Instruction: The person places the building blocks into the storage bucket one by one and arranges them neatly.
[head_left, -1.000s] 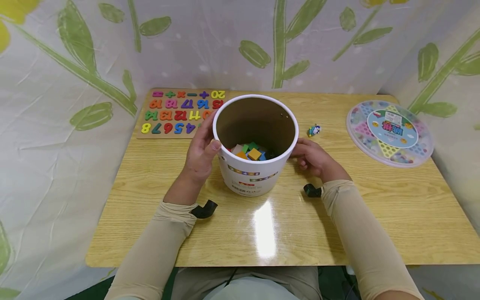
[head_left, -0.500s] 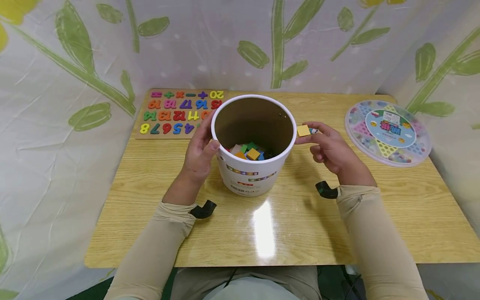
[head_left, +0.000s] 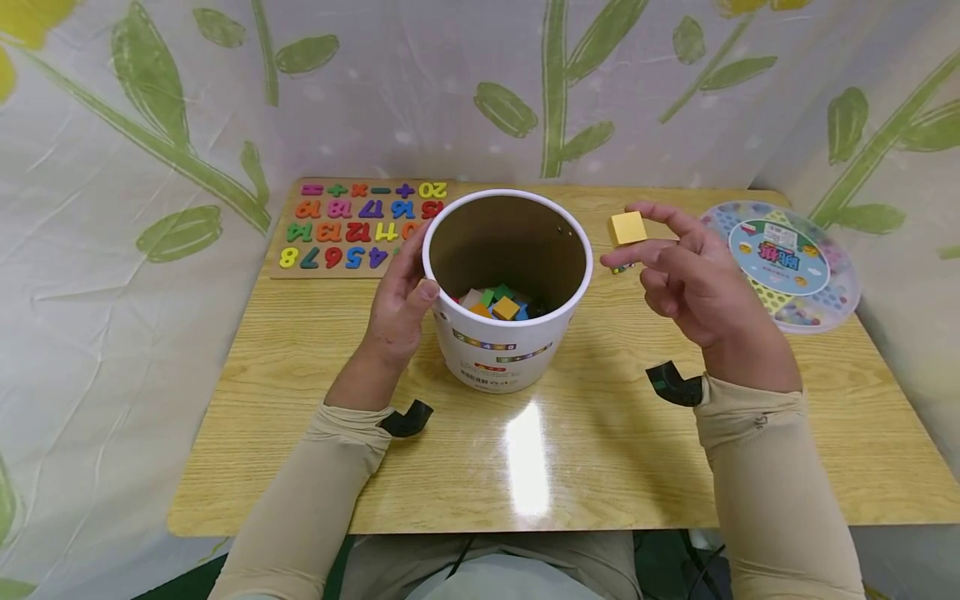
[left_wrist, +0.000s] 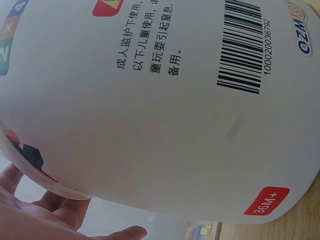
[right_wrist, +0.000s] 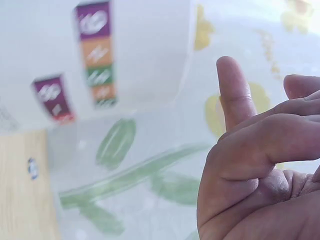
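Observation:
A tall white bucket stands on the table with several coloured blocks at its bottom. My left hand holds the bucket's left side near the rim, thumb toward the front. In the left wrist view the bucket wall fills most of the picture, with fingers at its rim. Right of the bucket, my right hand pinches a yellow cube block above the table. The right wrist view shows this hand with one finger extended; the cube cannot be made out there.
A wooden number puzzle board lies at the back left, partly behind the bucket. A round game box lies at the right, partly covered by my right hand. Below the cube, a small colourful toy is mostly hidden.
My right hand has moved from beside the bucket outward to the right and away from me. The yellow cube came into sight and moved with it. My left hand stayed on the bucket.

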